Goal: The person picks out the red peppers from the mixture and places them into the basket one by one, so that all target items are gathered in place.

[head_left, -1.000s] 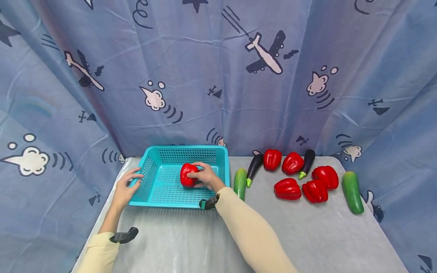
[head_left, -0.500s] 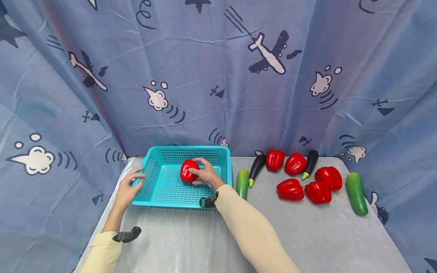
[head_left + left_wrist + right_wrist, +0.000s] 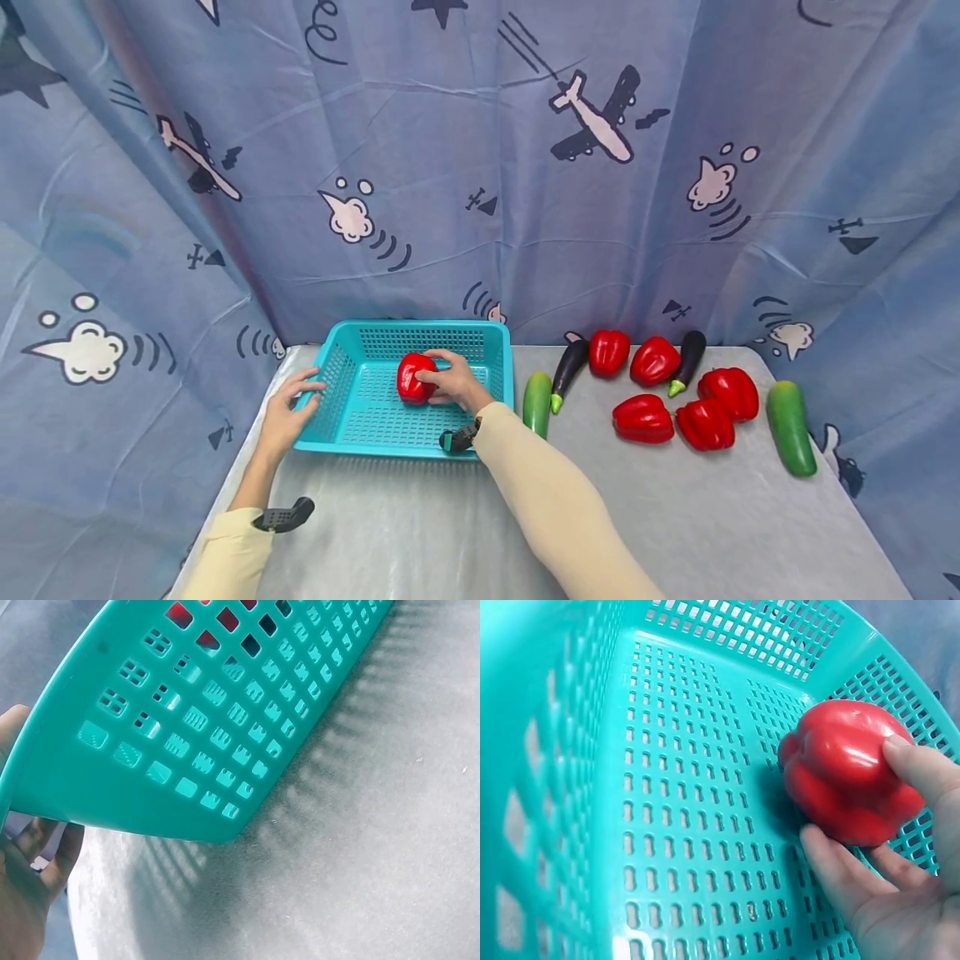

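Note:
In the head view, a turquoise plastic basket (image 3: 405,452) with slotted walls stands at the left of the table. My right hand (image 3: 452,384) reaches inside and holds a red bell pepper (image 3: 412,382) between thumb and fingers. In the right wrist view, the thumb presses the pepper's side (image 3: 847,769) while the other fingers lie under it; a shadow falls on the basket floor beside it. My left hand (image 3: 285,410) grips the basket's left rim, and the left wrist view shows its fingers on both sides of the corner (image 3: 45,787).
Right of the basket lie a cucumber (image 3: 536,404), an eggplant (image 3: 570,371) and several red bell peppers (image 3: 643,418). A second eggplant (image 3: 687,360) and another cucumber (image 3: 791,429) lie farther right. A patterned blue curtain (image 3: 420,167) hangs behind and beside the grey table (image 3: 390,525).
The right hand has shifted the bell pepper slightly back and left inside the basket, staying on it throughout. The left hand keeps its place at the rim. The head view has turned slightly left.

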The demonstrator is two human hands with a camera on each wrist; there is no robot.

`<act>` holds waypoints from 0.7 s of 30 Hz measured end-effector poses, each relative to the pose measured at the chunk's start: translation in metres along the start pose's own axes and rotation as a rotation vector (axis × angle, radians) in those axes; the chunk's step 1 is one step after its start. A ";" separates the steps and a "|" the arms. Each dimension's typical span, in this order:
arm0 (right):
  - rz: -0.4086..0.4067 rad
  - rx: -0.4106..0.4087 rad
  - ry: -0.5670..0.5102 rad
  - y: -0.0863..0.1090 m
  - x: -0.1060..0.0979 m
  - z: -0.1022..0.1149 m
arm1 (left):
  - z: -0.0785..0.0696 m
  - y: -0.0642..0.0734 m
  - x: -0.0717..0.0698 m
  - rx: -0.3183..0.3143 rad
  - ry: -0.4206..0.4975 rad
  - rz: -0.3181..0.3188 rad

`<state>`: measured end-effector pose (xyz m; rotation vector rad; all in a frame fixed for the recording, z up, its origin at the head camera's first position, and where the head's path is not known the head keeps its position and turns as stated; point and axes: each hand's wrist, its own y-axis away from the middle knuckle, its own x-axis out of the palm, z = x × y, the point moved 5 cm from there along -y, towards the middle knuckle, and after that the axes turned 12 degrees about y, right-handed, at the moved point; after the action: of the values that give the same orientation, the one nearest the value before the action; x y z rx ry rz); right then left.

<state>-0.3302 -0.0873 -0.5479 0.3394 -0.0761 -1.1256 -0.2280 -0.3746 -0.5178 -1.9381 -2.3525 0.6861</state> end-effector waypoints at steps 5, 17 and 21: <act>-0.014 -0.029 0.037 -0.004 0.000 0.001 | -0.001 0.000 0.000 -0.004 -0.005 -0.005; -0.109 -0.016 0.051 -0.006 0.004 0.004 | -0.002 0.002 0.003 -0.038 -0.010 -0.008; -0.104 -0.029 0.066 -0.006 0.005 0.006 | -0.002 0.002 0.003 -0.040 -0.016 -0.012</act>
<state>-0.3340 -0.0955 -0.5449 0.3572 0.0165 -1.2162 -0.2264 -0.3713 -0.5168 -1.9394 -2.4035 0.6609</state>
